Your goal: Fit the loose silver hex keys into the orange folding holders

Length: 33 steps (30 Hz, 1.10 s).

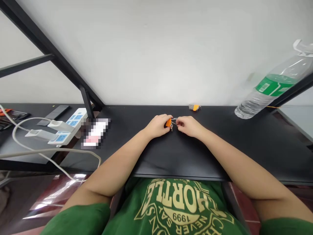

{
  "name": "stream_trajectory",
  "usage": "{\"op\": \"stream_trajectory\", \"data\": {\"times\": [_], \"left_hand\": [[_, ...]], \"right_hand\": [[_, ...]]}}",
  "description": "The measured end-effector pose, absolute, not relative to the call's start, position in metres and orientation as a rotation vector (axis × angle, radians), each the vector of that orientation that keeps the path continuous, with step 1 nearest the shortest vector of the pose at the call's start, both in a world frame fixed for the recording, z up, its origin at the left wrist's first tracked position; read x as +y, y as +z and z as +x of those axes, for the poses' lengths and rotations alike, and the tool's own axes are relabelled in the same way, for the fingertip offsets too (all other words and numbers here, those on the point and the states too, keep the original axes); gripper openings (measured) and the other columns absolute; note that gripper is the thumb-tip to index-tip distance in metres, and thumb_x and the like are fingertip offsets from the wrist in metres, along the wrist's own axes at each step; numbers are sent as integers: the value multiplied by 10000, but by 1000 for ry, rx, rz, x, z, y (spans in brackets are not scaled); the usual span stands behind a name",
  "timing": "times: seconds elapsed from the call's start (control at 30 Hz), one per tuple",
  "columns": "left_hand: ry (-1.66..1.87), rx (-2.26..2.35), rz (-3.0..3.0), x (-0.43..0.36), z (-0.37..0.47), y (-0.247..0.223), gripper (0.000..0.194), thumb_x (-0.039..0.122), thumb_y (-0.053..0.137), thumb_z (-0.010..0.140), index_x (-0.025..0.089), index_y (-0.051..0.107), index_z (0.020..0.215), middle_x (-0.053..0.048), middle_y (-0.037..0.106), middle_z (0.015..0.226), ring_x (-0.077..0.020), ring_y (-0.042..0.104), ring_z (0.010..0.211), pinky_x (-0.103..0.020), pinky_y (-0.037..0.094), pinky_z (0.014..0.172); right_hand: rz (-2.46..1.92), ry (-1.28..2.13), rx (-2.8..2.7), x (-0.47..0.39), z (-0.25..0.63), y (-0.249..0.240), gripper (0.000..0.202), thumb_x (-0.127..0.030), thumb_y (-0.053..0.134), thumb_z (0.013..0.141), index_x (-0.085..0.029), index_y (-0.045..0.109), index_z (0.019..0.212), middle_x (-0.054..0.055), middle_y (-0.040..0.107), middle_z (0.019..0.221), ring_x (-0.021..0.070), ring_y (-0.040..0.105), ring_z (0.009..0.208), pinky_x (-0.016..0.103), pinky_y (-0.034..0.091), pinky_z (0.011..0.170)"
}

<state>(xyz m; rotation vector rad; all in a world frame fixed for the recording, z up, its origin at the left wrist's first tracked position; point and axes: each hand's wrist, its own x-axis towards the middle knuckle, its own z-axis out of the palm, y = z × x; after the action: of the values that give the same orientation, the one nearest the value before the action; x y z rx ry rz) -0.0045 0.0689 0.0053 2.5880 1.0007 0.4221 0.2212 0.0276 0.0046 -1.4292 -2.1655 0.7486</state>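
Over the middle of the black table, my left hand (160, 126) is closed on a small orange holder (168, 123) with thin metal pieces sticking out of its right side. My right hand (187, 126) is beside it, thumb and fingers pinched at the ends of the thin metal pieces (174, 123). The pieces span the narrow gap between the two hands; their exact shape is too small to tell. A similar orange holder with metal pieces (195, 107) lies behind my right hand, near the wall.
The black table (176, 156) meets a white wall. A large water bottle (269, 89) with a green label stands at the right. Leftward are a blurred-out rectangle (96, 133), a white power strip (70, 125) with plugs and cables, a dark flat object (55, 114) and black frame bars.
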Motion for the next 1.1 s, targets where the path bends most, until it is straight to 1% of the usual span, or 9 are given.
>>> {"op": "stream_trajectory", "data": {"times": [0.17,0.33,0.43,0.53,0.63,0.73,0.87,0.97,1.1], "left_hand": [[404,1002,2607,68,-4,6,472,220,652,835,207,607,1305,-63,709,1080,-228,674,991,-345,530,855],[364,993,2689,66,-3,7,445,234,644,847,197,623,1290,-73,714,1086,-242,672,1003,-369,515,874],[350,1017,2705,64,-1,7,455,258,653,855,191,621,1303,-79,718,1104,-250,673,1020,-382,504,887],[345,993,2708,60,3,8,428,290,673,857,196,641,1273,-76,726,1094,-252,675,1013,-388,494,901],[368,976,2689,59,5,8,327,306,684,853,209,681,1165,-63,732,1035,-245,673,976,-378,493,885],[449,1004,2618,62,3,6,312,298,697,835,213,688,1135,-44,734,978,-230,666,927,-357,503,858],[571,1066,2492,68,-1,1,417,276,724,807,206,675,1215,-34,745,1010,-209,668,921,-334,517,868],[582,1058,2468,67,-1,0,431,270,729,806,209,674,1229,-35,751,1052,-203,674,948,-325,520,887],[537,1005,2527,64,2,1,394,274,712,820,227,679,1210,-29,753,1023,-215,674,938,-344,522,891]], "right_hand": [[-1414,649,-2247,27,222,8,158,-74,581,856,-198,654,791,11,659,783,159,583,740,269,403,701],[-1476,304,-2440,22,222,13,209,-115,529,956,-159,727,907,98,662,925,189,594,767,302,420,721],[-1487,229,-2498,19,219,16,212,-131,528,972,-141,737,945,119,663,967,192,593,756,311,427,705],[-1370,342,-2470,18,213,19,215,-127,534,974,-145,744,930,109,672,942,201,615,823,312,458,761],[-1331,551,-2246,19,210,17,195,-135,566,947,-172,745,878,72,686,887,188,628,818,322,485,794],[-1282,969,-1848,25,214,11,117,-211,650,897,-199,747,961,41,726,889,180,664,796,335,534,790],[-1095,1460,-1418,34,223,-1,267,-260,778,777,-186,734,1030,50,762,929,200,716,865,372,587,858],[-1096,1493,-1398,36,224,-6,256,-292,800,762,-180,767,990,49,769,909,189,710,844,376,582,888],[-1178,1417,-1440,35,220,-4,207,-343,788,788,-178,792,913,29,734,786,159,656,717,325,567,759]]}}
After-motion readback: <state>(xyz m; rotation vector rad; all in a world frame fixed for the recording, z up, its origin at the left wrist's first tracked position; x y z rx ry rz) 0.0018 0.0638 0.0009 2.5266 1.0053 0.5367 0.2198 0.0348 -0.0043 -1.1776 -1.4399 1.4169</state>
